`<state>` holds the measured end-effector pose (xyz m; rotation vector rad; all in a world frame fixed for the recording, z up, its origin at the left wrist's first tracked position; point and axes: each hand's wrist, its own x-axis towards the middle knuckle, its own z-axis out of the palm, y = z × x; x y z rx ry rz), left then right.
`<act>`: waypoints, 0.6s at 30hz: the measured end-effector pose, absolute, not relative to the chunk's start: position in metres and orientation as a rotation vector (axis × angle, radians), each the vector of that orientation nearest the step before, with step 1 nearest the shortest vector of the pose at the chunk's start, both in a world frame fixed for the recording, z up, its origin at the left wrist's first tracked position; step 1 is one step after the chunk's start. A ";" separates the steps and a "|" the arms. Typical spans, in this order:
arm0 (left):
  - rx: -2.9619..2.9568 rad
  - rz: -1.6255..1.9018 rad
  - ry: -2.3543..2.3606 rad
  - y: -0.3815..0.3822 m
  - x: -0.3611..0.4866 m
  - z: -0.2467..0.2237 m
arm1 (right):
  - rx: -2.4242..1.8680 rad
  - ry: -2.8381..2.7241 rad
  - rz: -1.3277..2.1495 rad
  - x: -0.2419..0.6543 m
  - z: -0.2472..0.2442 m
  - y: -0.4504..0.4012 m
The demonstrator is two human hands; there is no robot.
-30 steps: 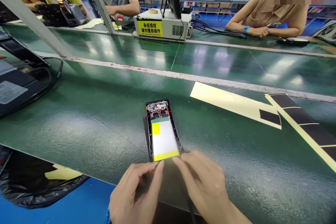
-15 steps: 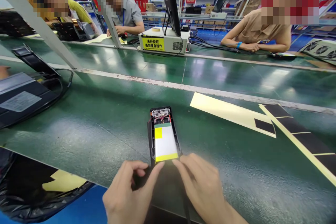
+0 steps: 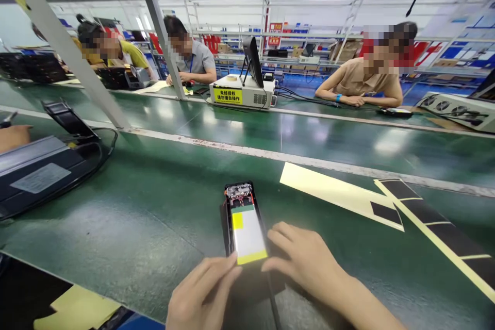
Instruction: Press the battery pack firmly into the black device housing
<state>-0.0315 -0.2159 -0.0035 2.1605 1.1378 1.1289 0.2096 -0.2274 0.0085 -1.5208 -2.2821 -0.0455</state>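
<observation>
Green bench [image 3: 162, 191]: the black casing [image 3: 228, 232] lies on it before the person, uncovered, its near end toward the hands.
Silver-white pack [image 3: 249, 234]: lying lengthwise in the casing, so its placing looks largely done; whether it is stuck down cannot be told.
Circuit board [image 3: 238, 191]: in the far end, with thin wires showing between it and the pack.
Left hand [image 3: 201, 286]: thumb and fingertips close together at the pack's near left corner; whether they pinch it cannot be told.
Right hand [image 3: 299, 247]: thumb and fingers parted beside the near right corner, gripping nothing visible.
Bare insides: the work looks unfinished.
Black pads [image 3: 425, 211]: several remain on pale backing.
</observation>
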 end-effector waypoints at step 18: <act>2.020 0.401 1.131 -0.061 -0.022 0.036 | -1.776 -2.063 -0.609 0.140 0.003 -0.222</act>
